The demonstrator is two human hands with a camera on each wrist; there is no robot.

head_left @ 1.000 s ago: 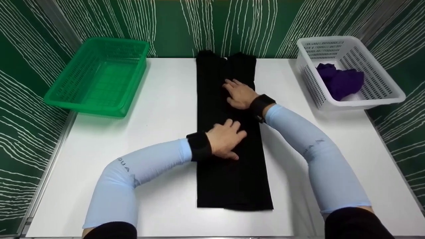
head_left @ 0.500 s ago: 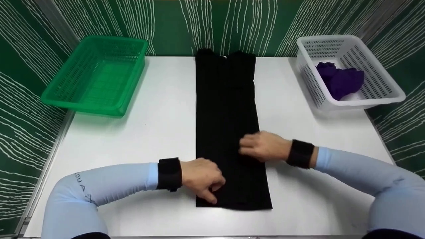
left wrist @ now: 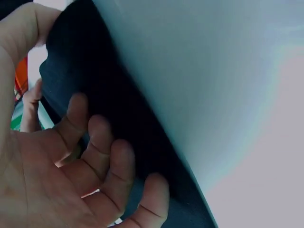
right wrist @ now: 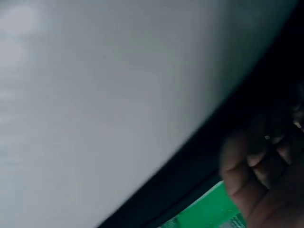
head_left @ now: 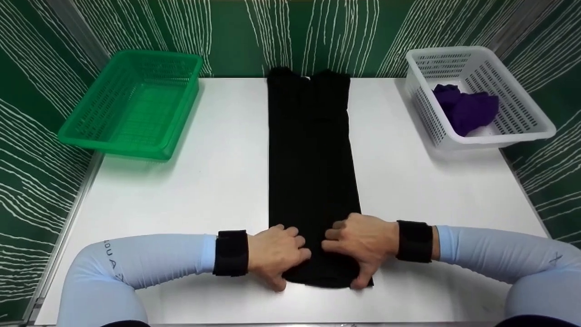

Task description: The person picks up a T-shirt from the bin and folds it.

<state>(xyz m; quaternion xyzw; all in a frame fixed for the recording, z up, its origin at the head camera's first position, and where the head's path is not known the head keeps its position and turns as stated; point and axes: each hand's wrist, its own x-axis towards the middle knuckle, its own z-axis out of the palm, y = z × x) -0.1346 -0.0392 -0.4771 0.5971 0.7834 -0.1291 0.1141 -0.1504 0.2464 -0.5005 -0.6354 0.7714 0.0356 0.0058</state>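
A long folded black garment (head_left: pixel 311 154) lies lengthwise on the white table, its far end reaching the back wall. At its near left corner my left hand (head_left: pixel 279 252) holds the hem, thumb at the edge and curled fingers over the top. In the left wrist view, the left thumb (left wrist: pixel 40 21) passes behind the dark cloth (left wrist: pixel 109 85). My right hand (head_left: pixel 358 243) grips the near right part, its thumb on the hem. The right wrist view is dark and blurred; curled fingers (right wrist: pixel 237 166) show against the cloth.
A green basket (head_left: pixel 131 147) stands at the back left of the white table (head_left: pixel 222 150). At the back right, a white basket (head_left: pixel 494 141) contains a crumpled purple cloth (head_left: pixel 472 111). Green walls with white streaks enclose the back and sides.
Both hands have come from the garment's middle and upper part down to its near end. They now hold the hem, whose left corner has bent up. The baskets have stayed put.
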